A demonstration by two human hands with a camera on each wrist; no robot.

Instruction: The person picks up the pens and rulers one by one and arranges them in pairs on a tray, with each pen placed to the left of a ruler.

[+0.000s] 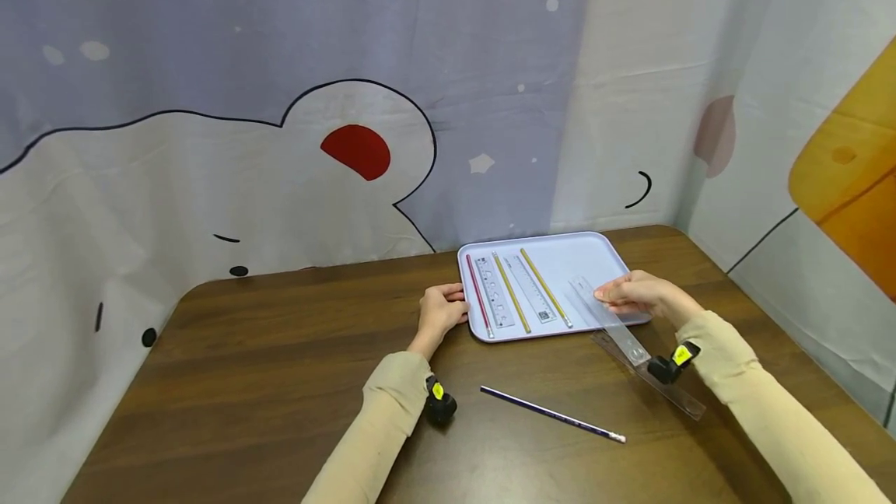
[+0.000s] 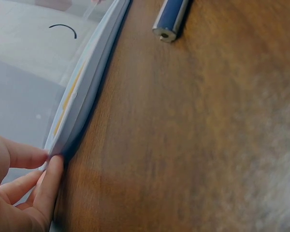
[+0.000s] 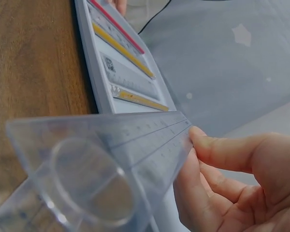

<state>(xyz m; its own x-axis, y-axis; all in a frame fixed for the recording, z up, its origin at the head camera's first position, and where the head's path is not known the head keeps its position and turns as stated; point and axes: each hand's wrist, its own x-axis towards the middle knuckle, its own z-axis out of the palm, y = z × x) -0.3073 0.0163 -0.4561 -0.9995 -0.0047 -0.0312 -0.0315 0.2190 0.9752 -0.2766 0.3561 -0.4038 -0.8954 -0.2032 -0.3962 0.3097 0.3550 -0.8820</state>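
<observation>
Currently the right hand (image 1: 640, 295) pinches the far end of a clear ruler (image 1: 616, 333), thumb and fingers (image 3: 222, 150) curled on its edge, at centre right of the head view. That ruler lies slanted: far end over the near right corner of the tray (image 1: 595, 255), near end pointing down right above the table (image 1: 280, 379). A second, longer clear ruler (image 1: 665, 387) seems to lie under it on the wood; I can't tell if the two touch.

Handling, my read: thin stiff plastic, light, slick faces, flexes a bit if levered, could snap or scratch. An edge pinch near one end works but lets it pivot; a hold nearer the middle would steady it.

Left hand (image 1: 442, 311) sits at the tray's left rim, fingers (image 2: 48, 183) mostly straight and touching the rim, steadying rather than gripping.

In the tray, left half, lined up lengthwise: red pencil (image 1: 479, 295), clear ruler with holes (image 1: 491, 295), yellow pencil (image 1: 511, 292), plain ruler (image 1: 532, 290), second yellow pencil (image 1: 546, 288). The right half shows bare tray floor.

In the way: the raised tray rim under the held ruler, and the nearest yellow pencil, close to the ruler's far end. A blue pencil (image 1: 553, 414) lies loose on the table at lower centre, well apart.
</observation>
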